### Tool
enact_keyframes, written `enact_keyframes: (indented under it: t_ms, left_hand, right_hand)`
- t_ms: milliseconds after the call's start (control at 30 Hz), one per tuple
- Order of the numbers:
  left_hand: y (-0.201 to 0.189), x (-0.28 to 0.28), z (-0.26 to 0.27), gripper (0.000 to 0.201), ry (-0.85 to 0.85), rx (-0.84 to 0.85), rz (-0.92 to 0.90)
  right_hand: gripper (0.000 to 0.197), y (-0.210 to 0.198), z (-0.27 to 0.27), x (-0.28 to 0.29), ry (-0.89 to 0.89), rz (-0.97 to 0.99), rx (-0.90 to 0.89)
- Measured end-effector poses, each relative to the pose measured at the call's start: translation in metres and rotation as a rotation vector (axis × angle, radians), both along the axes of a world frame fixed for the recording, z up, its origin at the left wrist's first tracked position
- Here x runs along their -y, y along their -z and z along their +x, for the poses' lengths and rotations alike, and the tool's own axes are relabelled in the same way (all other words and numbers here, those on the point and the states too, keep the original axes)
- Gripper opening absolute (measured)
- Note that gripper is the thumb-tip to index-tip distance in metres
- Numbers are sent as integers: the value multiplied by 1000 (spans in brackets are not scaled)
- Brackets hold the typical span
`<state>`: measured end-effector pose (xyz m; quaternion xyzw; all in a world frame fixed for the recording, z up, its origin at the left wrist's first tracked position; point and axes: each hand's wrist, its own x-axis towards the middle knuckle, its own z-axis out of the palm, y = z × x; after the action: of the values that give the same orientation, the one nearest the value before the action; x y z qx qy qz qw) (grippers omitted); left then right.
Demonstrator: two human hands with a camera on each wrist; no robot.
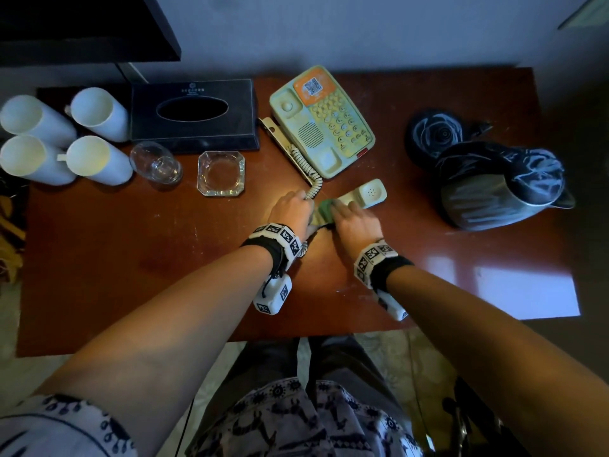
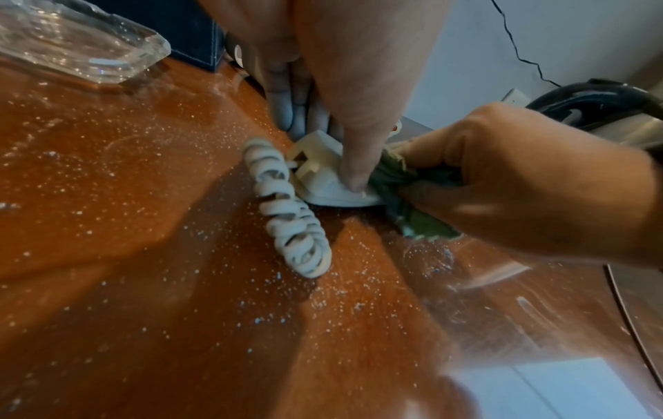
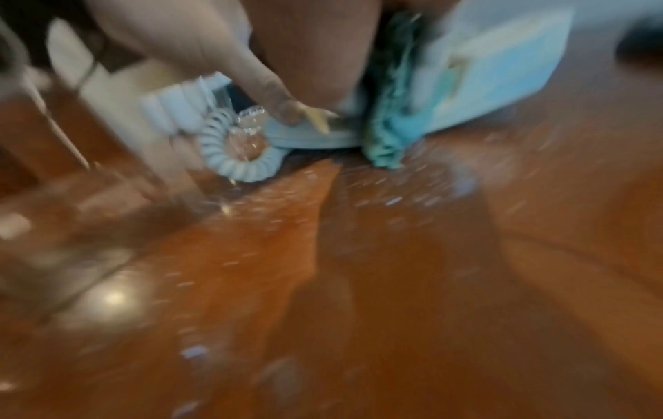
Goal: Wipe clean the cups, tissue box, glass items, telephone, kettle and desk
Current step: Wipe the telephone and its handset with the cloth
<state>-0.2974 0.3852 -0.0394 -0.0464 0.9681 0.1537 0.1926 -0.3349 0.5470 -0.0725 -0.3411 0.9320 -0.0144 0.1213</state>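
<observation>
Dusty reddish-brown desk (image 1: 131, 258) under cups (image 1: 66, 140), tissue box (image 1: 194, 113), telephone (image 1: 321, 122), kettle (image 1: 501, 189).

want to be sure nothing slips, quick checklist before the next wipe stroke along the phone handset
1. Left hand pins the handset at its cord end: ok.
2. Right hand grips the green cloth: ok.
3. Cloth touches the handset: ok.
4. Coiled cord clear of the cloth: ok.
5. Glass ashtray out of the stroke's path: ok.
6. Handset's underside clean: cannot tell.
</observation>
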Motion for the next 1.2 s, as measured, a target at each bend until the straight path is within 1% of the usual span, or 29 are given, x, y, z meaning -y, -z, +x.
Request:
enact_keyframes:
  t_ms: [67,100,167,233,300,333,367,433,467,533,600,633,700,767,867,933,1033,1200]
  left_hand:
    - [1,0,0,32,12,1,-11]
    - [1,0,0,33,13,-2,-17]
    - [4,0,0,32,3,-7,-16]
    - [5,-1,-1,32,-11,-7,-10]
    - [4,-2,-2,30,-17,1,-17]
    - [4,-2,-3,29,-18,3,-28]
    - [3,-3,-3,30,-20,2,-37]
    - [3,-4,-2,32,-22,6,-48]
    - [2,-5,-3,33,-20,11,-55]
    - [0,-5,-5,32,-13,20,-77]
    - [-2,-7,-9,34,-16,29,-99]
    - [-3,-9,-11,37,-21,37,-106]
    - [-3,-17,-16,51,-21,49,-107]
    - [-3,-28,-23,59,-2,47,-111]
    - [3,-46,-36,62,55,39,-143]
    - [9,-56,-45,65,74,62,-193]
    - [17,-65,-55,73,58,131,-237]
    - [28,-67,-64,71,51,161,-226]
  right_hand:
    - [50,-3,-15,-6,21,98,-92]
    - [51,-5,-19,-8,34,127,-105]
    - [55,-3,-15,-9,66,96,-84]
    - [61,0,-3,-3,117,14,25]
    - [65,1,12,7,120,-51,112]
    - [64,3,17,10,124,-101,145]
    - [61,6,20,12,166,-156,197]
    - [58,2,21,12,293,-285,350]
    - [54,-4,17,8,348,-354,422]
    - [41,-18,4,-3,416,-409,508]
    - [31,-28,-8,-15,479,-417,494]
    - [26,-29,-11,-21,523,-420,493]
    - [20,-29,-15,-32,602,-438,490]
    - [21,-29,-17,-43,680,-482,486]
    - [22,-33,-20,-62,752,-524,493]
    - [25,-34,-22,-72,778,-523,487]
    - [25,-35,-28,-86,829,-536,462]
    - [19,-32,-40,-102,881,-560,452]
